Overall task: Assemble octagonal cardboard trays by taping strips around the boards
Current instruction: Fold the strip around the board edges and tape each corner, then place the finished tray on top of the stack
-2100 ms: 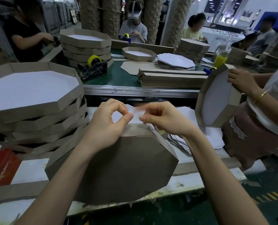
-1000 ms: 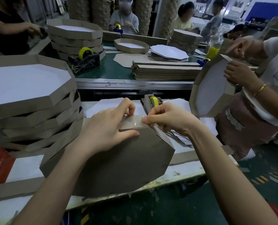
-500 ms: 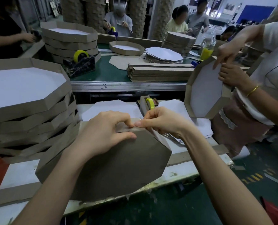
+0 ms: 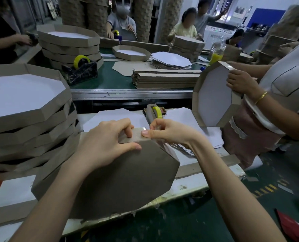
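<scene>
A brown octagonal cardboard tray [image 4: 120,179] stands on edge on the white bench, its back side facing me. My left hand [image 4: 103,144] grips its top edge, thumb on the back face and fingers over the rim strip. My right hand [image 4: 166,132] presses a glossy piece of clear tape [image 4: 137,132] flat on that top rim with the thumb. A tape dispenser [image 4: 154,113] with a yellow roll sits just behind my hands. White octagonal boards [image 4: 113,117] lie on the bench behind the tray.
A stack of finished trays [image 4: 26,109] rises at my left. On my right a person [image 4: 274,95] holds another tray [image 4: 213,95] upright. Across the green conveyor [image 4: 110,81] lie cardboard strips [image 4: 164,79], boards, a second dispenser [image 4: 80,69] and more trays; other workers sit beyond.
My hands brought the tape piece down from above the tray onto its top rim. My right thumb now smooths it flat. The camera drifted slightly left and closer.
</scene>
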`<state>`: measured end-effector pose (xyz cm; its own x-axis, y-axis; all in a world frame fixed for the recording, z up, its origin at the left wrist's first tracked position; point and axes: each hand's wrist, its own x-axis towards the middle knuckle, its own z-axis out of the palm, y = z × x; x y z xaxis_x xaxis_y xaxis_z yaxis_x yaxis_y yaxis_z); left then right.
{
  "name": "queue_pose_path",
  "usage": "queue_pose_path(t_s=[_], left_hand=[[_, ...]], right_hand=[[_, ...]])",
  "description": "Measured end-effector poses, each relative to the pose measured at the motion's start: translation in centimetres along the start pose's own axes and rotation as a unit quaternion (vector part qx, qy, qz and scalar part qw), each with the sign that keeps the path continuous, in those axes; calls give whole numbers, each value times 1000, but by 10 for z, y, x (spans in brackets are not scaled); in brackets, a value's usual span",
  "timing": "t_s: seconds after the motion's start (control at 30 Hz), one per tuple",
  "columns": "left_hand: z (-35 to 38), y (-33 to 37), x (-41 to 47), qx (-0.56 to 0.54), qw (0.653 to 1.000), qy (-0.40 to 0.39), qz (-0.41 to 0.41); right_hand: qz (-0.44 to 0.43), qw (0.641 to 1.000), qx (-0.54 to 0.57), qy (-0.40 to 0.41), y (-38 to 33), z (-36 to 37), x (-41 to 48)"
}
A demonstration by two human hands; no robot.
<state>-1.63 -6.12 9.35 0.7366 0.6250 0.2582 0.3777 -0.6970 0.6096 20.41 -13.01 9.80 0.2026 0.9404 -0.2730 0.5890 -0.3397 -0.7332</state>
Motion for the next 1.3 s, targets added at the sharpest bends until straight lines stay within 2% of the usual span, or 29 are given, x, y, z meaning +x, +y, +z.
queue_pose_path(t_s=[0.23,0.37,0.53,0.7,0.77,0.83,0.9,0.93,1.03,1.13,1.2,1.27,1.3], left_hand=[[0,2,-3,5,999,-8,36],[1,4,-1,-9,999,-15,32],[2,4,-1,-34,999,14,21],[-1,2,-3,-15,999,33,18],[-2,2,-5,-4,1000,21,9],[-2,1,-6,94,996,-11,-7],[-2,1,-7,267,962,-54,-8],[-2,3,-7,320,945,-63,-4],[-8,10,-10,340,939,-44,11],[-23,19,-18,327,944,15,49],[-41,27,-22,318,945,52,60],[-64,33,-24,312,943,92,73],[-76,37,-25,310,940,116,80]], right_hand=[[-7,985,137,-102,15,4,-1],[-19,962,231,-147,24,1,2],[-44,936,290,-197,27,-5,0],[-41,979,168,-107,11,10,-2],[-28,986,152,-68,2,17,-2],[-21,986,159,-48,-5,22,-3],[-29,989,141,-31,-9,24,-7],[-32,992,119,-17,-11,27,-10],[-38,997,59,38,-26,31,-24],[-128,992,-12,-12,-53,16,-48],[-168,977,-124,-46,-75,2,-61],[-219,947,-234,5,-99,-4,-69],[-249,934,-252,45,-112,-4,-73]])
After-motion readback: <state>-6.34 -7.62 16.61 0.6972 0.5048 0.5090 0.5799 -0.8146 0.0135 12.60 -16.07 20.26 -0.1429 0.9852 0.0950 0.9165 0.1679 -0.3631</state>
